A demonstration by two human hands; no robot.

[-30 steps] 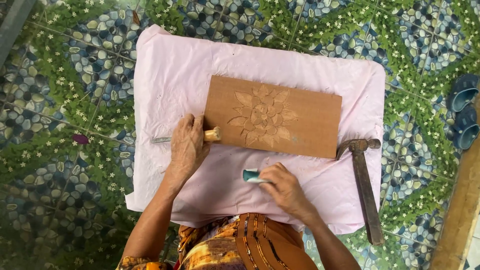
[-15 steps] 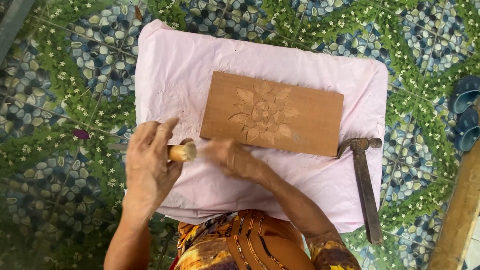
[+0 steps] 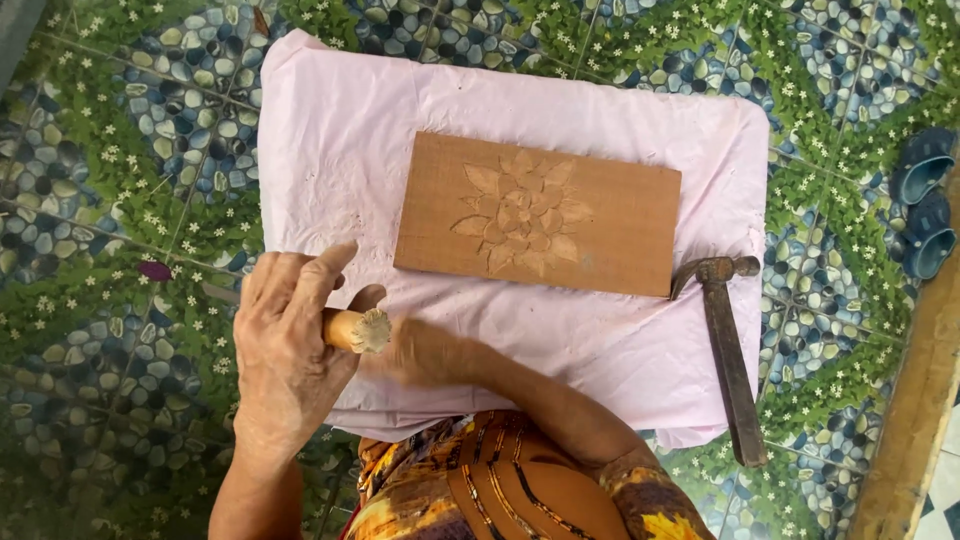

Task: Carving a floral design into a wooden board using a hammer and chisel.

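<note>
Two hands: left (image 3: 285,360) grips wooden-handled chisel (image 3: 357,329); right (image 3: 425,352) blurred, grip unclear.

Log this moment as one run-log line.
left hand: grips wooden-handled chisel | right hand: blurred, beside chisel | carved board: on pink cloth

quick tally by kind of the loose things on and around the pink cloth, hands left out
Carved wooden board: 1
Pink cloth: 1
Hammer: 1
Wooden-handled tool, gripped in the left hand: 1
Blue sandals: 2
Total: 6
</note>
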